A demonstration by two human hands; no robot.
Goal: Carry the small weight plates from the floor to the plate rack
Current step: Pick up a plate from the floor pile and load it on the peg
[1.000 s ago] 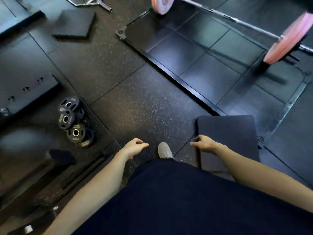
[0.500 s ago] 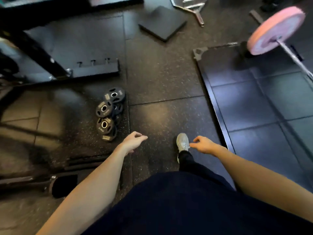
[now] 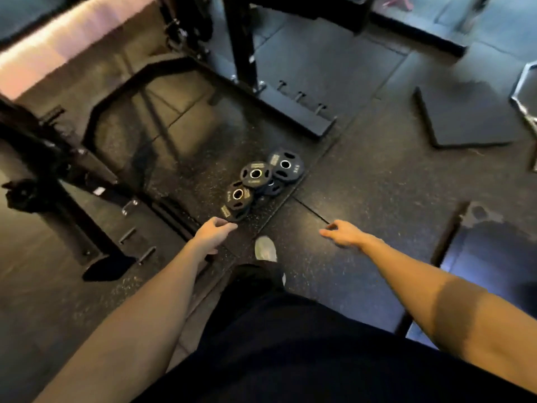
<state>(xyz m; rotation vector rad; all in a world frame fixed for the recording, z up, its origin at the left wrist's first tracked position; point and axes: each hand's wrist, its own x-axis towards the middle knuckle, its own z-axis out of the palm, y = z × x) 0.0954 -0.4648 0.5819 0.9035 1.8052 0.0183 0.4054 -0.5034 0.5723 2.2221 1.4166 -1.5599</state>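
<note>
Several small black weight plates [image 3: 255, 181] lie in an overlapping pile on the black rubber floor, just ahead of me. My left hand [image 3: 213, 232] hovers just short of the nearest plate [image 3: 236, 199], fingers loosely curled, holding nothing. Off to the right, my right hand [image 3: 344, 234] hangs over bare floor with relaxed fingers and is empty too. A black steel rack [image 3: 241, 42] with short pegs on its base [image 3: 293, 112] stands behind the pile.
My grey shoe [image 3: 265, 248] is planted between my hands. A second rack foot with pegs [image 3: 96, 228] sits at the left. A loose black mat [image 3: 465, 117] lies at the right, with a metal bar frame [image 3: 526, 94] at the right edge.
My view has swung left, bringing the plates from the left side to the centre and closer. The pink barbell plates have left the view. Both hands stay empty.
</note>
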